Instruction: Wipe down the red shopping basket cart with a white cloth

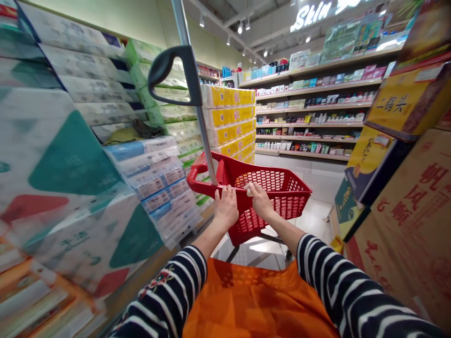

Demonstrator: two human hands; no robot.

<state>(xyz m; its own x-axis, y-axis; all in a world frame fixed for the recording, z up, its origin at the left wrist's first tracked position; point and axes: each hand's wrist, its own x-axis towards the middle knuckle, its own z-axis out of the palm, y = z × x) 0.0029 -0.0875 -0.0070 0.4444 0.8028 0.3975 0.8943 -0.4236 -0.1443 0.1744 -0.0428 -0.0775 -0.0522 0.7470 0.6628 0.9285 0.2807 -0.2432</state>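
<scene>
A red plastic shopping cart (pixel 271 206) with perforated sides stands in front of me. My left hand (pixel 226 206) rests on its near rim, fingers curled over the edge. Close beside it, my right hand (pixel 260 199) pinches a small crumpled white wad, cloth or tissue (pixel 248 189), against the same rim. Left of my hands, a metal pole (pixel 207 141) rises from the cart's handle end (pixel 197 180). A dark grey loop grip (pixel 195 77) is fixed to the pole. The cart's inside is only partly visible.
Stacked tissue packs (pixel 158 183) line the left side, with yellow packs (pixel 230 126) beyond. Cardboard boxes (pixel 416 206) and yellow boxes (pixel 398 101) are piled on the right. Shelves of cosmetics (pixel 317 103) cover the back wall. Tiled floor (pixel 313 230) shows around the cart.
</scene>
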